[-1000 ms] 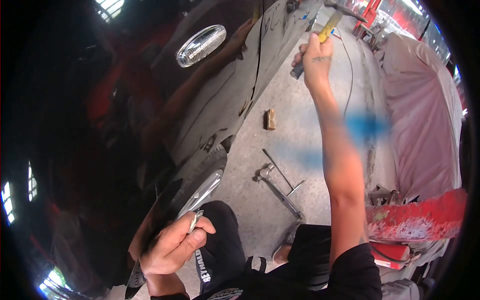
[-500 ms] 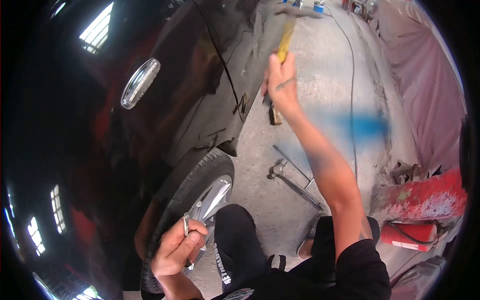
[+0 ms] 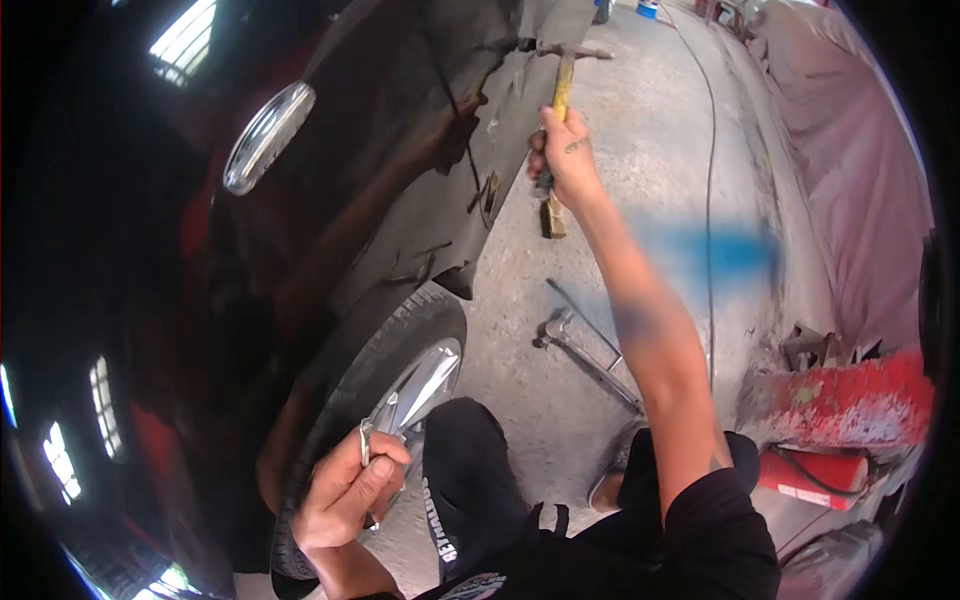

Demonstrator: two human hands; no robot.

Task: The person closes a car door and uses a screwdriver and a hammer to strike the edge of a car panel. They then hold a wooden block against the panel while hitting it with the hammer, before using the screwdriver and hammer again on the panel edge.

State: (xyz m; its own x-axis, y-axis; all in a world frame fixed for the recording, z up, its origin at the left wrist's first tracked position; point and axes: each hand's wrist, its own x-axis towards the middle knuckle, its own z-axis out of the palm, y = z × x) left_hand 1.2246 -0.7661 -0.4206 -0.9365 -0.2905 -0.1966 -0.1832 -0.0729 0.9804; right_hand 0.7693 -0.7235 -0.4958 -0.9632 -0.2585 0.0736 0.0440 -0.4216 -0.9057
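With my right hand (image 3: 570, 155) I grip a hammer (image 3: 563, 88) by its yellow handle. Its metal head lies across the far end of the handle, one end right at the dark side panel of the black car (image 3: 330, 170). Low in the view, my left hand (image 3: 345, 490) is closed in front of the car's wheel (image 3: 425, 385). A small silvery metal piece (image 3: 365, 440) pokes out at its curled fingers; the rest is hidden in the palm. Below my right hand, a block with a wooden look (image 3: 553, 218) is on the floor.
Another hammer (image 3: 590, 360) and a thin metal bar (image 3: 575, 305) lie on the concrete floor near my knees. A dark cable (image 3: 711, 200) runs along the floor. At the right are a red fire extinguisher (image 3: 815, 475), a red-painted beam (image 3: 850, 405) and a pinkish cover (image 3: 840, 170).
The hammer head has come down and left to the car's panel; it was higher and farther right before. My left hand has barely shifted, staying closed. The view has tilted slightly.
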